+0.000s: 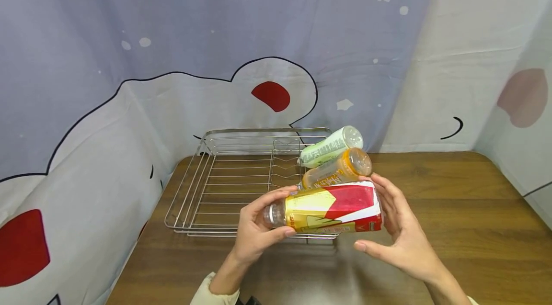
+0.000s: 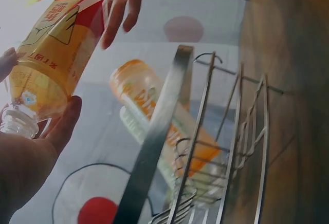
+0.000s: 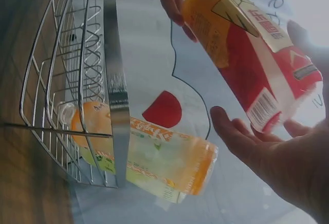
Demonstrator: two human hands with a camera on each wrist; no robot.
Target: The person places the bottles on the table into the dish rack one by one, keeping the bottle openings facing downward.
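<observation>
My left hand (image 1: pixel 258 223) grips an empty plastic bottle (image 1: pixel 334 207) with a red and yellow label near its neck. The bottle lies sideways in the air, close over the front right of a wire dish rack (image 1: pixel 233 193). At its base, my right hand (image 1: pixel 403 233) has its fingers spread around the far side, the thumb standing apart from the label. In the left wrist view, the neck looks clear and capless. Two more bottles lean in the rack, bases up: one with an orange label (image 1: pixel 336 169) and one with a pale green label (image 1: pixel 329 147).
The rack stands on a brown wooden table (image 1: pixel 457 204), its metal rim (image 2: pixel 154 136) rising beside the hands in the left wrist view. Behind the table hangs a patterned curtain (image 1: pixel 194 22), which also covers the left and right sides.
</observation>
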